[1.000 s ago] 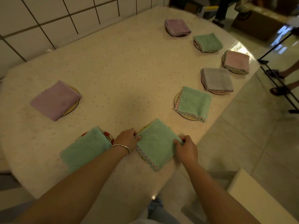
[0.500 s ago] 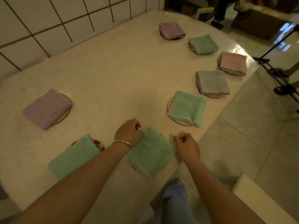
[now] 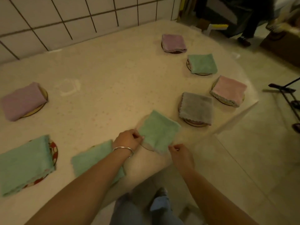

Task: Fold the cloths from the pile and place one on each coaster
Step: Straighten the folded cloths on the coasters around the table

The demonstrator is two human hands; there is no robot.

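Our green cloth (image 3: 158, 133) lies folded on its coaster (image 3: 146, 147) at the table's (image 3: 100, 75) near edge. Our left hand (image 3: 127, 141) pinches its 9 o'clock edge; our right hand (image 3: 181, 155), fingers curled, touches its 5 o'clock corner.

**Folded cloths on coasters**

Eight folded cloths lie flat, each on a round coaster: green (image 3: 158, 132), grey (image 3: 196, 108), pink (image 3: 228, 90), green (image 3: 202, 63), purple (image 3: 174, 42), purple (image 3: 21, 101), green (image 3: 24, 163), green (image 3: 95, 158). One coaster (image 3: 54, 151) shows a red-patterned rim.
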